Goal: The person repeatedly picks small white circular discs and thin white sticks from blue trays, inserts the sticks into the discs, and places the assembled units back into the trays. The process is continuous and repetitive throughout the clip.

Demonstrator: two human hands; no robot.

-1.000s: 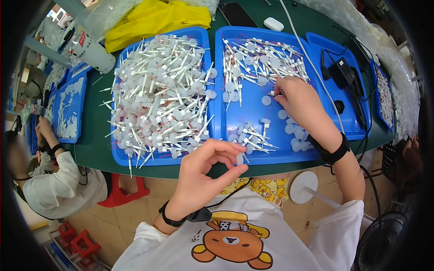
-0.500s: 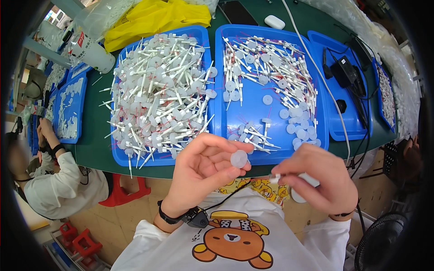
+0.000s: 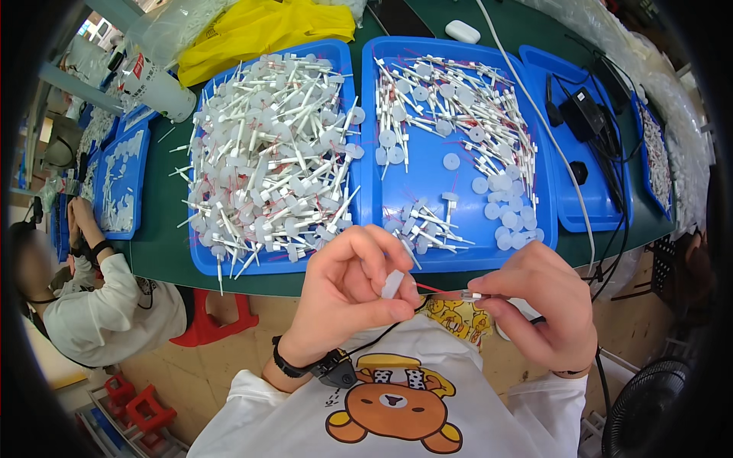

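Observation:
My left hand (image 3: 342,290) is closed in a pinch on a translucent white plastic disc (image 3: 392,284), turned nearly edge-on. A thin red wire (image 3: 432,288) runs from beside the disc toward my right hand (image 3: 544,309). There my thumb and finger pinch a small white plastic connector (image 3: 472,295); its far end is hidden by the fingers. Both hands are over the table's near edge, in front of two blue trays. The left tray (image 3: 200,258) is heaped with white sticks, discs and red wires. The right tray (image 3: 405,191) holds similar pieces and a cluster of loose discs (image 3: 513,217).
Further right, a blue tray (image 3: 569,217) holds a black power adapter (image 3: 584,114) and cables. A white cable (image 3: 561,156) crosses the tray edges. Behind lie a yellow bag (image 3: 267,30), a phone (image 3: 401,17) and a white case (image 3: 462,31). A co-worker (image 3: 107,305) sits at left.
The disc in my left hand has turned from face-on to nearly edge-on. The red wire between my hands shows more plainly now. My right hand has shifted slightly.

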